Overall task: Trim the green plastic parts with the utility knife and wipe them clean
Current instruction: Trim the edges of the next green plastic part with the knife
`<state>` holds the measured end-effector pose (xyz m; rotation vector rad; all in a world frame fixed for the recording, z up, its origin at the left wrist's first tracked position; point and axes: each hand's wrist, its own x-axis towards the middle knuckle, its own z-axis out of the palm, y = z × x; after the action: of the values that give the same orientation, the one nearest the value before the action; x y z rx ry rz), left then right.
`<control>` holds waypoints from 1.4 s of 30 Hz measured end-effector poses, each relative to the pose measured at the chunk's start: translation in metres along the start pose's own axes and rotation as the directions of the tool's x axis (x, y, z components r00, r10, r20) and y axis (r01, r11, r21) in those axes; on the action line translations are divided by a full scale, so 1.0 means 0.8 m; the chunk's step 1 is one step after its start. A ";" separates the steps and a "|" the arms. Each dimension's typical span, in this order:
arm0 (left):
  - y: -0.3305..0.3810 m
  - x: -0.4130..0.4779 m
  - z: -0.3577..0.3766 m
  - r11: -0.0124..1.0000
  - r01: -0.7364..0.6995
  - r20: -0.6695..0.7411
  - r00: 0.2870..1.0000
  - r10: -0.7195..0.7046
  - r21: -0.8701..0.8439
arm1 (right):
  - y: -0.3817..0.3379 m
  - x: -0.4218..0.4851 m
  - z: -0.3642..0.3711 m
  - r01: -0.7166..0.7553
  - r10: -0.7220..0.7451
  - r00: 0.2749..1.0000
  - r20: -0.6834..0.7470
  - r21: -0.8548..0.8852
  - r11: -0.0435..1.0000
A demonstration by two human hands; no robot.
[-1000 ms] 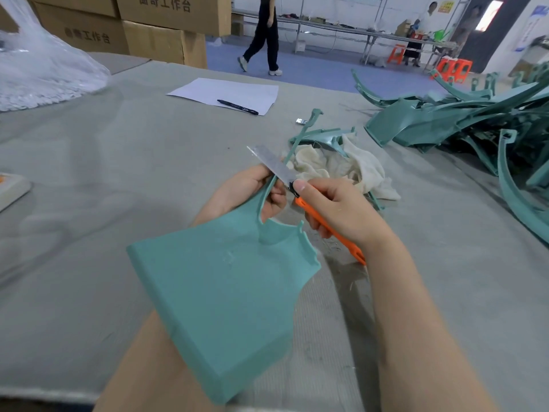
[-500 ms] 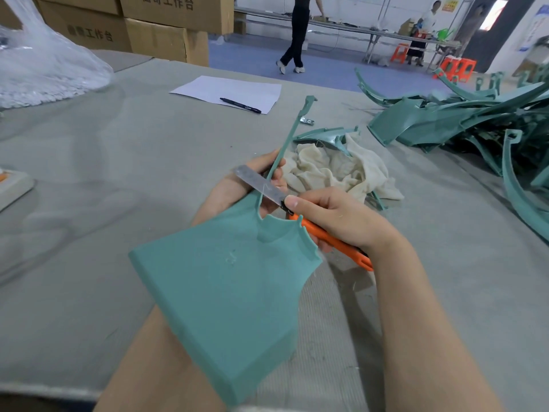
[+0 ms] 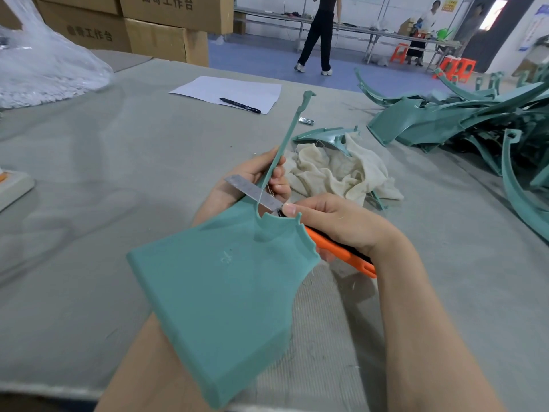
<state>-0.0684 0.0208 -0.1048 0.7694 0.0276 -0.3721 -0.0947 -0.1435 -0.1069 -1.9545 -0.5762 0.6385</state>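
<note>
Blade slid lower down the thin stem since a second ago, now crossing it near its base. Left grip (image 3: 246,179) pinches that stem of the flat teal-green plastic part (image 3: 225,292), broad panel held above grey felt desk (image 3: 118,173). Right grip (image 3: 341,224) curled round orange-handled utility knife (image 3: 338,252), forefinger by blade. Cream cloth (image 3: 332,171) just behind.

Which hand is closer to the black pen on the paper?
Left. The left hand, gripping the green plastic part, is just this side of the black pen; the right hand, holding the utility knife, is farther back, rightward.
</note>
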 end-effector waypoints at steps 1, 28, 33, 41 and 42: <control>0.000 0.000 0.000 1.000 0.000 -0.001 1.000 0.000 -0.006 | 0.001 0.000 0.000 0.001 -0.001 1.000 0.005 -0.001 1.000; -0.004 -0.002 -0.005 0.999 -0.023 -0.053 0.998 0.024 0.027 | -0.008 -0.004 -0.004 0.187 -0.029 0.930 -0.367 0.404 0.896; -0.004 -0.003 0.001 0.996 -0.037 -0.071 0.997 0.043 0.081 | -0.013 -0.004 -0.003 0.251 -0.064 0.875 -0.479 0.337 0.907; -0.005 -0.017 0.001 0.951 0.166 0.014 0.984 -0.176 0.260 | -0.030 -0.002 0.018 0.272 -0.237 0.936 -0.262 0.106 0.956; -0.005 -0.016 0.000 0.941 0.158 0.005 0.986 -0.167 0.298 | -0.031 -0.002 0.019 0.271 -0.242 0.937 -0.250 0.091 0.958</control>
<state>-0.0814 0.0224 -0.1052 1.0633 0.0064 -0.5535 -0.1086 -0.1241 -0.0908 -1.7677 -0.6138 0.2646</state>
